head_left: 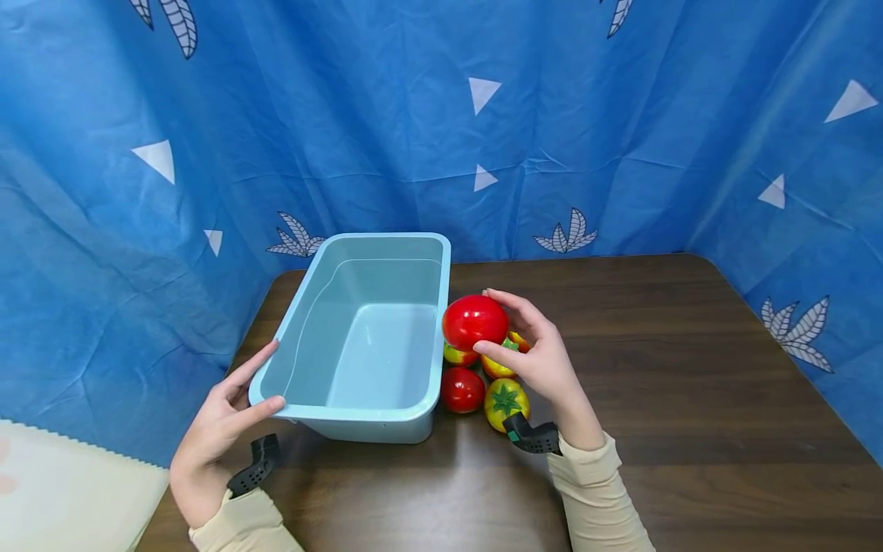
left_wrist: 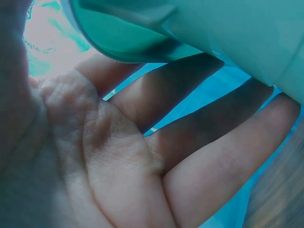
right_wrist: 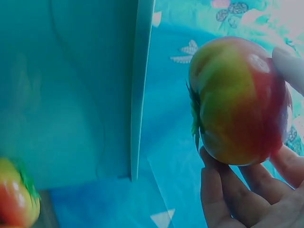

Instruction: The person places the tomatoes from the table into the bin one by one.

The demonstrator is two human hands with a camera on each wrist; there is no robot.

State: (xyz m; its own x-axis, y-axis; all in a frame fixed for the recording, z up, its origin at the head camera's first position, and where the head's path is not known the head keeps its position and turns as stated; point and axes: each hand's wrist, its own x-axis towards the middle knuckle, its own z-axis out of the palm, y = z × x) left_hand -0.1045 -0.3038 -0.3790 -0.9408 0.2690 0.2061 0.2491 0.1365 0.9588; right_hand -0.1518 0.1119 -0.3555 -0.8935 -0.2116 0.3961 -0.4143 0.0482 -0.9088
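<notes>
A light blue plastic bin (head_left: 375,414) stands on the left part of the table, with nothing inside it. My left hand (head_left: 217,422) grips its near left corner, thumb over the rim and fingers against the outer wall, as the left wrist view shows from below. Above the bin's right rim, my right hand (head_left: 534,345) holds a tomato (head_left: 474,322) between thumb and fingers. In the right wrist view that tomato (right_wrist: 237,102) is red and yellow-green, its green leafy top facing the bin wall. Below it lie several more tomatoes, including a red one (head_left: 462,390) and a yellow one (head_left: 507,402).
The dark wooden table (head_left: 676,399) stretches to the right of the tomatoes. A blue patterned curtain (head_left: 414,115) hangs behind and along both sides. Pale cloth (head_left: 62,491) shows at the lower left.
</notes>
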